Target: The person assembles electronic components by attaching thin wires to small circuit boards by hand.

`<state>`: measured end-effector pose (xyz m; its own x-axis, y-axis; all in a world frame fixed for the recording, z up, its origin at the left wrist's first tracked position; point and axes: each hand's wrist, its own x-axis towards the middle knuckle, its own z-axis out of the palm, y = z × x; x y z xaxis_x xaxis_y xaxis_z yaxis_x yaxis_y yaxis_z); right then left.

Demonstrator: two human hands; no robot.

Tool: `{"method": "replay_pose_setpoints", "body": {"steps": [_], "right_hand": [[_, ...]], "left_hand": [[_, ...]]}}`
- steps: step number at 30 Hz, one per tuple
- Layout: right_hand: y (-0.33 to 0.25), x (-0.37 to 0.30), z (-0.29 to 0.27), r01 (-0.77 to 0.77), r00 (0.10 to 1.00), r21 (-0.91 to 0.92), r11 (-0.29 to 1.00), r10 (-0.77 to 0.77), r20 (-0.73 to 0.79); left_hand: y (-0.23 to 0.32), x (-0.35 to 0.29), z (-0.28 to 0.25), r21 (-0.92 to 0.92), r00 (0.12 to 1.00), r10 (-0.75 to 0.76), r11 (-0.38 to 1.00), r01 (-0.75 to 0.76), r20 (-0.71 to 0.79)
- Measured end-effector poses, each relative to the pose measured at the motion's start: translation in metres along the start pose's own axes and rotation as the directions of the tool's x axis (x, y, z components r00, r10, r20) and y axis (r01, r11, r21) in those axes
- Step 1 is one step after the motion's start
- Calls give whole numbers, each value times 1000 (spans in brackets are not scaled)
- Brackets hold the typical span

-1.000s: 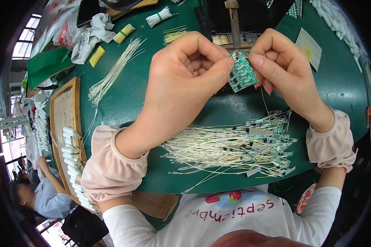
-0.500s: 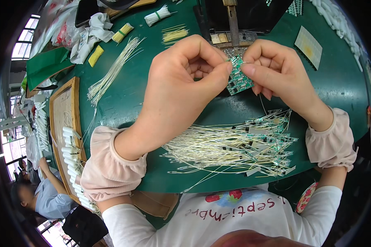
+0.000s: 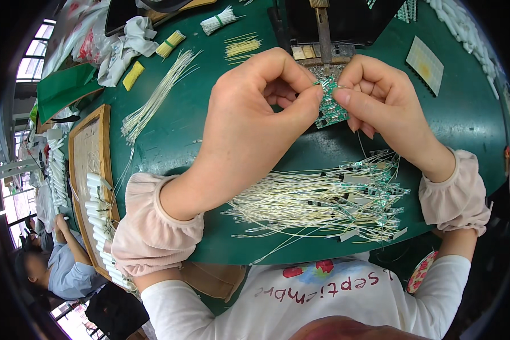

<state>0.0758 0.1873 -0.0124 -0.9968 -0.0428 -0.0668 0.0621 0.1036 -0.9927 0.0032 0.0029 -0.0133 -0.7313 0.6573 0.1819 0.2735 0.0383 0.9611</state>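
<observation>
The left hand (image 3: 255,107) has its grip pinching the left edge of a green circuit board panel (image 3: 331,114) between thumb and forefinger. The right hand (image 3: 382,97) has its thumb and forefinger pressed together at the panel's right side; what lies between those 2 tips is too small to tell. The panel is above the green desk (image 3: 175,130), tilted, its lower part showing between the hands. Just beyond it a metal rod (image 3: 323,37) points down. Nearer the person's body lies a broad pile of wired boards (image 3: 317,201), white and yellow strands mostly to the left and green ends to the right. Left of the hands are a loose spread of white wires (image 3: 160,97), a yellow bundle (image 3: 170,44) and a white bundle (image 3: 219,21), these 2 tied with green bands, and some yellow wires (image 3: 242,47). A wood-framed tray (image 3: 104,141) at far left bears white cylinders (image 3: 98,209). At right lies a pale square panel (image 3: 425,65). Another person (image 3: 68,272) sits beyond the tray.
</observation>
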Motion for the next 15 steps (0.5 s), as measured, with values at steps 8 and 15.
{"method": "replay_pose_setpoints", "body": {"steps": [8,15], "right_hand": [[4,1,3,36,999,-17,999,-37,-29],[2,1,2,71,996,-28,997,-72,-46]], "left_hand": [[1,-1,-2,-2,1000,-19,1000,19,0],[5,1,-4,-9,1000,-23,1000,24,21]]}}
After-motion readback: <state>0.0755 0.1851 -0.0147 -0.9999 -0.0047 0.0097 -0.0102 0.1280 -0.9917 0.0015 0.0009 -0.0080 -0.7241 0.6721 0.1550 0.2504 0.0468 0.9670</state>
